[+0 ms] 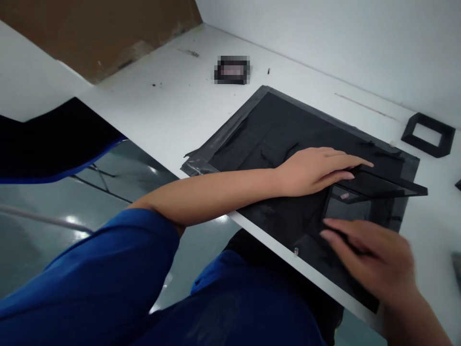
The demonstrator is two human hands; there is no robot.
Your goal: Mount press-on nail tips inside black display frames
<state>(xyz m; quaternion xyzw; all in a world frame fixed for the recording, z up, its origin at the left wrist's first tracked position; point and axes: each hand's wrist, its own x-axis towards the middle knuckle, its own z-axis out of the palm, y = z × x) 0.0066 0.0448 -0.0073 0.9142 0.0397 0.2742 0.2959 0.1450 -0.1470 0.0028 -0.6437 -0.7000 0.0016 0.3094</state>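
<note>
A black rectangular frame [399, 185] with a glossy dark pane stands tilted up over the black mat [277, 120]. My left hand [317, 170] reaches across the mat and grips the frame's far left part, fingers along its top and thumb below. Under the raised frame lies a dark shiny panel [349, 209] with a small pale spot. My right hand [374, 257] is at this panel's near left corner, thumb and forefinger tips almost together and the other fingers curled. Slight blur hides whatever may be between those tips.
On the white table [144, 101], a black frame [428, 135] lies at the right by the wall, and a pixelated dark-edged item [232, 70] sits at the back. A small clear bit [296, 251] is at the mat's near edge. A black, blue-edged chair [57, 144] stands left.
</note>
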